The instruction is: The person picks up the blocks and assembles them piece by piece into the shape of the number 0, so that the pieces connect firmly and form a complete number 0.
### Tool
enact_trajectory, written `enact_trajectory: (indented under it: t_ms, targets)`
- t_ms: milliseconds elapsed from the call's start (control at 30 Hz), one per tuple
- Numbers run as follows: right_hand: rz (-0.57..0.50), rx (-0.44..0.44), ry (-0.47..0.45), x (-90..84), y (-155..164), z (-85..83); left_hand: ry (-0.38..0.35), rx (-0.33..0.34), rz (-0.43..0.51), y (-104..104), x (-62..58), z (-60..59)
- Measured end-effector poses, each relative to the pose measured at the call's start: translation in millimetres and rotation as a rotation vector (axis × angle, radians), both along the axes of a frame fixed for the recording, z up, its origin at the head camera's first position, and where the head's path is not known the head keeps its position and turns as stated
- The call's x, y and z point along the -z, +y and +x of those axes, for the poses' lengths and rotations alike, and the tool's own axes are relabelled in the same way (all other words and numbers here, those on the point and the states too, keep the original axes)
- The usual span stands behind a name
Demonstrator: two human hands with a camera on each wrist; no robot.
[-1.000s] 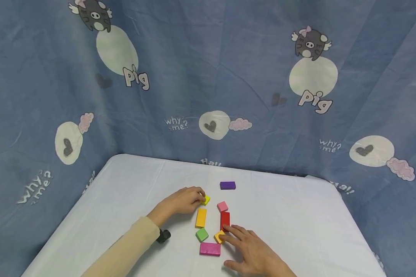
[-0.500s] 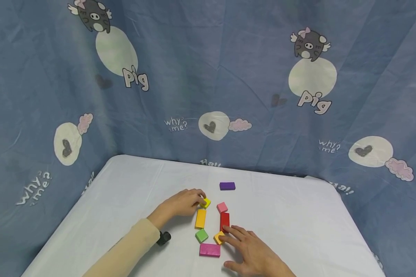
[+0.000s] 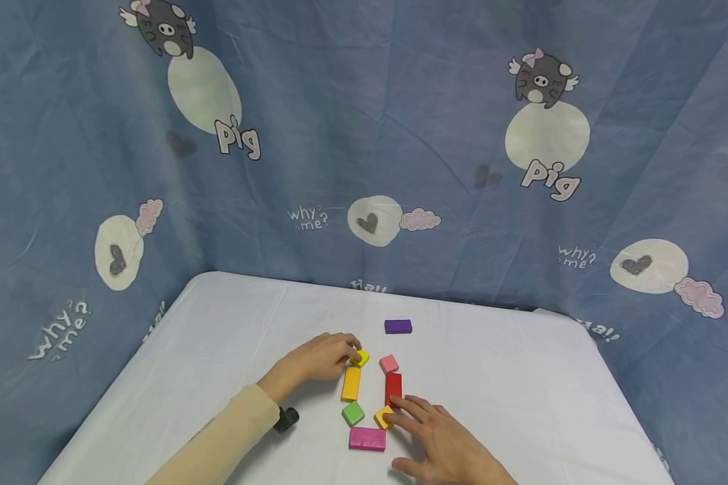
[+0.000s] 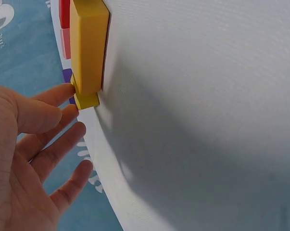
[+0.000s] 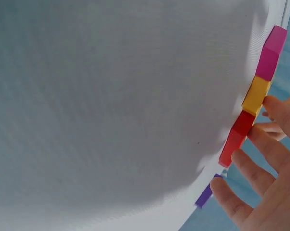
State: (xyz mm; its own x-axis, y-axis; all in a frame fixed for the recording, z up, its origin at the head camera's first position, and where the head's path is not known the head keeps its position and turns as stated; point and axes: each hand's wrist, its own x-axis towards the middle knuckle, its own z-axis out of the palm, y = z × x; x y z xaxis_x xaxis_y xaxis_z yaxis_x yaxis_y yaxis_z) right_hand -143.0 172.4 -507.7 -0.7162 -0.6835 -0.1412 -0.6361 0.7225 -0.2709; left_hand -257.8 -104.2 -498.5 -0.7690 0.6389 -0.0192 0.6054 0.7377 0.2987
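My left hand [image 3: 323,356] reaches in from the left, a fingertip on a small yellow block [image 3: 362,358]. In the left wrist view its thumb stands off the block and the other fingers are spread. That block meets the far end of a long orange block [image 3: 351,384]. My right hand [image 3: 445,441] lies spread at the front right, one fingertip on a small yellow-orange block [image 3: 382,417] and another at the near end of a long red block [image 3: 393,388]. A pink block [image 3: 389,364] touches the red one's far end. A green block [image 3: 353,413] lies below the orange one.
A magenta block [image 3: 367,439] lies crosswise nearest me. Farther back, apart from the others, is a purple block [image 3: 398,327]. All sit on a white-covered table [image 3: 509,364], with a blue printed curtain [image 3: 449,175] behind and at the sides.
My left hand has slid the small yellow block a little toward me, up against the long orange block. My right hand has stayed in place.
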Motion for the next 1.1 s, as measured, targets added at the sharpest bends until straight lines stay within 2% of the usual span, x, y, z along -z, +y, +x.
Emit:
enact_trajectory:
  t_ms: [767, 1100]
  targets:
    - [-0.004, -0.008, 0.01, 0.1, 0.3, 0.2, -0.007, 0.014, -0.022, 1.1, -3.0, 1.4]
    - [0.014, 0.02, 0.004, 0.0, -1.6, 0.2, -0.004, 0.013, -0.02, 0.8, -3.1, 3.6]
